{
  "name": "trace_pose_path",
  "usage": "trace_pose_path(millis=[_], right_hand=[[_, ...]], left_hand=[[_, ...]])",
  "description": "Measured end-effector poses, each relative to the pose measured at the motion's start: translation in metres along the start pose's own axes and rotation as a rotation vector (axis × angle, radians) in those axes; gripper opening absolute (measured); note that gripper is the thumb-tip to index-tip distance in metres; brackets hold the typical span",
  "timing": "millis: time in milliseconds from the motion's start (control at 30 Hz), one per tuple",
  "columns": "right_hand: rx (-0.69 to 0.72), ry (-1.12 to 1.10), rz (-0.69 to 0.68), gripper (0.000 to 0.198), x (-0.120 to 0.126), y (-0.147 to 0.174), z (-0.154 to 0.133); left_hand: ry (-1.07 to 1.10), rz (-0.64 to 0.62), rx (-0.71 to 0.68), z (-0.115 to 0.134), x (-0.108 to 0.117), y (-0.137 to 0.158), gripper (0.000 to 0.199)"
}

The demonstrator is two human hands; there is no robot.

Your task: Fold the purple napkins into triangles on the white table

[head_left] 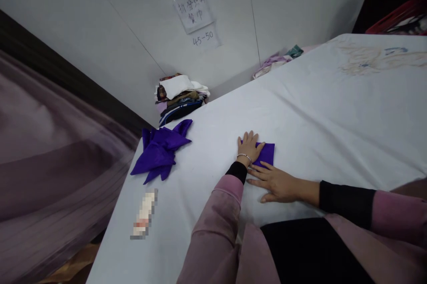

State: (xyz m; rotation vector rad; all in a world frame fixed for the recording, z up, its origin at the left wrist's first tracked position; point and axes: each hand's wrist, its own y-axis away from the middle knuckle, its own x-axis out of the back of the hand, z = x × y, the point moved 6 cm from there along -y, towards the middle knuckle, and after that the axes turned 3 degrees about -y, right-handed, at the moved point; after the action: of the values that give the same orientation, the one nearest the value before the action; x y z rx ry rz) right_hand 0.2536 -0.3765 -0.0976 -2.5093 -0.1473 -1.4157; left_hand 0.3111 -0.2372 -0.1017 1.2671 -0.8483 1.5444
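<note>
A purple cloth napkin (267, 153), folded into a small rectangle, lies flat on the white-covered bed or table (213, 213). My left hand (249, 148), with a bracelet at the wrist, rests palm down on its left part, fingers spread. Along its near edge lies my right hand (275, 184), flat with the fingers apart and pointing left; its upper fingers touch or nearly touch the cloth. Part of the napkin is hidden under the left hand. Off to the left sits a loose heap of purple cloths (162, 148).
A blurred-out flat object (145, 215) lies near the left edge. Stacked clothes (182, 97) stand by the wall, with more fabric (275, 62) farther right. Handwritten paper signs (195, 10) hang on the wall. A mauve curtain (60, 164) fills the left side.
</note>
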Motion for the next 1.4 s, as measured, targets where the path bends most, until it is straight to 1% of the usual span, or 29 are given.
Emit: trace_pose_path(millis=[133, 267, 300, 333, 367, 400, 467, 500, 533, 600, 667, 733, 833, 933, 1067, 1233, 1400], right_hand=[[0.022, -0.075, -0.018, 0.072, 0.003, 0.009, -0.016], [0.087, -0.178, -0.099, 0.070, 0.010, 0.025, -0.032], [0.088, -0.200, -0.080, 0.067, 0.016, 0.028, -0.031], [0.057, -0.214, -0.023, 0.063, 0.024, 0.029, -0.024], [-0.017, -0.217, 0.073, 0.057, 0.036, 0.030, -0.012], [-0.137, -0.211, 0.196, 0.051, 0.049, 0.031, 0.005], [-0.451, -0.205, 0.432, 0.044, 0.072, 0.036, 0.048], [-0.601, -0.229, 0.495, 0.042, 0.080, 0.038, 0.069], [-0.726, -0.279, 0.509, 0.041, 0.083, 0.038, 0.087], [-0.913, -0.422, 0.433, 0.039, 0.080, 0.036, 0.117], [-1.018, -0.566, 0.319, 0.042, 0.074, 0.031, 0.134], [-1.053, -0.674, 0.231, 0.045, 0.070, 0.026, 0.143], [-1.040, -0.760, 0.137, 0.044, 0.069, 0.018, 0.146], [-1.051, -0.752, 0.061, 0.037, 0.070, 0.014, 0.146], [-1.054, -0.629, -0.004, 0.029, 0.072, 0.010, 0.144], [-1.062, -0.526, -0.006, 0.028, 0.075, 0.008, 0.136], [-1.062, -0.483, 0.018, 0.022, 0.077, 0.012, 0.133]], left_hand=[[-0.024, 0.007, 0.002, 0.001, 0.000, 0.001, 0.060], [-0.018, -0.005, 0.008, 0.001, 0.000, 0.001, 0.061], [-0.018, -0.008, 0.012, 0.001, 0.000, 0.001, 0.062], [-0.021, -0.012, 0.015, 0.001, 0.000, 0.000, 0.062], [-0.024, -0.014, 0.016, 0.001, 0.000, 0.000, 0.062], [-0.029, -0.015, 0.015, 0.001, 0.000, 0.000, 0.062], [-0.037, -0.010, 0.011, 0.002, 0.000, 0.000, 0.063], [-0.041, -0.007, 0.009, 0.002, 0.000, 0.000, 0.063], [-0.047, -0.002, 0.009, 0.002, 0.001, 0.000, 0.064], [-0.064, -0.001, 0.011, 0.003, 0.001, 0.001, 0.065], [-0.087, -0.002, 0.012, 0.003, 0.001, 0.001, 0.066], [-0.107, 0.000, 0.011, 0.003, 0.002, 0.001, 0.066], [-0.117, 0.004, 0.011, 0.003, 0.002, 0.001, 0.066], [-0.110, 0.003, 0.012, 0.003, 0.001, 0.001, 0.064], [-0.106, 0.007, 0.012, 0.003, 0.000, 0.001, 0.062], [-0.106, 0.020, 0.012, 0.003, 0.001, 0.001, 0.056], [-0.103, 0.007, 0.014, 0.003, 0.001, 0.001, 0.056]])
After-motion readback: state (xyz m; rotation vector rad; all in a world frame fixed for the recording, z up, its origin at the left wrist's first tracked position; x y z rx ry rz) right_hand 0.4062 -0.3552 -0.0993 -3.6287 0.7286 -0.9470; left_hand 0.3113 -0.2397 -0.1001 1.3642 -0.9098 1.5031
